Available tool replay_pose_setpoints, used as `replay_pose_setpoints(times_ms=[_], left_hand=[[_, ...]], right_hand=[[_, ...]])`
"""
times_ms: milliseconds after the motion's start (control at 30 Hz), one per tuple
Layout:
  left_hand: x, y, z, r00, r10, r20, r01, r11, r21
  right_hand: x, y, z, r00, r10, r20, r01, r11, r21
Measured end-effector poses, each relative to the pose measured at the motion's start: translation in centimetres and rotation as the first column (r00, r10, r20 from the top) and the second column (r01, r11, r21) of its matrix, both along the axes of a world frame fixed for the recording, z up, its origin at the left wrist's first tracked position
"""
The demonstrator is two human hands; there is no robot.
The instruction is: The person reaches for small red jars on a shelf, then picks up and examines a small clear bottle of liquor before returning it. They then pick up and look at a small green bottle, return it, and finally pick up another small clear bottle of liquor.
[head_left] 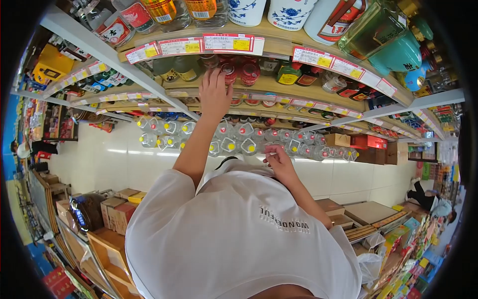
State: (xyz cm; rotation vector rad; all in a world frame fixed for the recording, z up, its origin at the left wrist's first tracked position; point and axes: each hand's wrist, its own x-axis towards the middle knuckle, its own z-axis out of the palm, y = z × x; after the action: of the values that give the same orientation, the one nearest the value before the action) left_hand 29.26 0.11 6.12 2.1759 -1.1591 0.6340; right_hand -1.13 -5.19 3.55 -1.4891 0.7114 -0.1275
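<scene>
My left hand [215, 92] reaches up to a middle shelf, its fingers stretched out against the goods. Right beside its index finger and thumb stands a red-labelled glass jar [228, 74], with a second red jar [250, 74] to the right. A clear bottle [209, 61] is partly covered by the fingertips. Two bottles with yellow labels [187, 70] stand left of the hand. My right hand [280, 162] hangs in front of my body, fingers loosely bent and apart, with nothing seen in it. Large clear jugs [247, 145] with yellow and red caps lie beyond it, low down.
Price tags line the upper shelf's edge [234, 44], which carries bottles and blue-and-white jars [291, 14]. Grey uprights [149, 87] divide the shelving. Cardboard boxes [117, 214] stand behind me on the left, more boxes [368, 212] on the right. Another person [432, 199] is far right.
</scene>
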Motion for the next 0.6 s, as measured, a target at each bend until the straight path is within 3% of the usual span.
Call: replay_pose_setpoints(times_ms=[433,533,600], left_hand=[[1.3,0.2,-1.4,0.997,-0.074,-0.004,0.074,0.996,-0.046],[1.6,-0.1,-1.7,0.973,-0.168,-0.159,0.149,0.981,-0.123],[1.8,-0.4,-1.9,0.975,-0.167,-0.145,0.145,0.977,-0.155]], right_hand=[[0.9,1.2,0.6,1.000,-0.011,-0.029,0.011,1.000,0.014],[1.1,1.1,0.9,0.999,-0.006,-0.041,0.007,1.000,0.022],[1.3,1.4,0.7,1.000,0.005,-0.020,-0.005,1.000,0.014]])
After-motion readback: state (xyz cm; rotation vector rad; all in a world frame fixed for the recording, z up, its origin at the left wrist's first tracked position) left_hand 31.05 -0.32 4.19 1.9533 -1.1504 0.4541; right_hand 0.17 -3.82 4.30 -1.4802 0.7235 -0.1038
